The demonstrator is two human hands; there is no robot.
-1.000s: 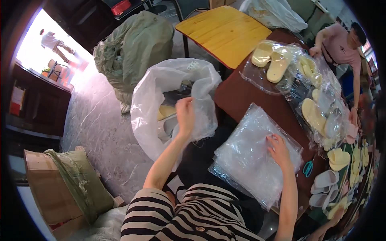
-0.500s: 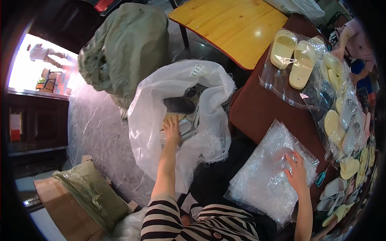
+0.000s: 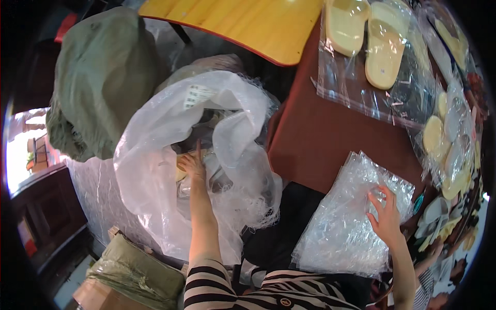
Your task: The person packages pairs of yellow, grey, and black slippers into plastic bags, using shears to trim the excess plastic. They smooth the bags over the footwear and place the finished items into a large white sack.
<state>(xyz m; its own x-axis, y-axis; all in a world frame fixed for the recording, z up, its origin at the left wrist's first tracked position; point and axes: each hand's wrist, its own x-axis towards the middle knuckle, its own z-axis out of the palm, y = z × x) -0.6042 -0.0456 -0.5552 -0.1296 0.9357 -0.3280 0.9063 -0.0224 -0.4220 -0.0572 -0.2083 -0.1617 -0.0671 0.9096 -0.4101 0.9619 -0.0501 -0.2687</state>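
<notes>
My left hand (image 3: 192,164) reaches down inside a large white woven sack (image 3: 142,155), its index finger stretched out and the others spread. The fingers rest near a pale yellow slipper (image 3: 180,172), partly hidden beneath them. Clear-wrapped items (image 3: 221,181) lie beside that hand in the sack. On the right, my right hand (image 3: 386,214) hovers at or just touches a stack of clear plastic bags (image 3: 341,222), with fingers apart and slightly curved. I cannot tell whether it presses on the top bag. Nothing shows between its fingers.
A brown-covered table (image 3: 320,134) carries bagged yellow slippers (image 3: 383,57), teal scissors (image 3: 419,201) and more slippers (image 3: 433,217) at right. A yellow wooden table (image 3: 248,26) stands beyond. Left are a green bulging sack (image 3: 103,77) and a cardboard box (image 3: 95,294).
The head view has shifted, so the sack now sits further left and the bagged slippers higher. My left hand's index finger now stretches forward inside the sack. My right hand stays by the bags.
</notes>
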